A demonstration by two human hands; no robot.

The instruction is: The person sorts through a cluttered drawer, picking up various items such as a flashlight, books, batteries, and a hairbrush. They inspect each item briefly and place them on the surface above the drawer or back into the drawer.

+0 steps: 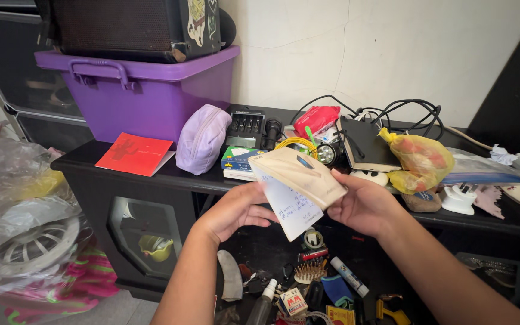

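A small cream notebook (299, 174) is held up in front of a black cabinet (91, 165), its soft cover folded back and a handwritten white page hanging below. My left hand (233, 210) grips that page and the book's lower left edge. My right hand (362, 204) supports the cover from the right side. Both forearms reach in from the bottom of the view.
On the cabinet top sit a purple storage bin (145, 96), a red card (133, 154), a lilac pouch (201, 139), a black battery charger (245, 128), a black notebook (365, 144), a yellow bag (419, 159) and cables. A lower shelf (308, 283) holds small clutter. Plastic bags lie left.
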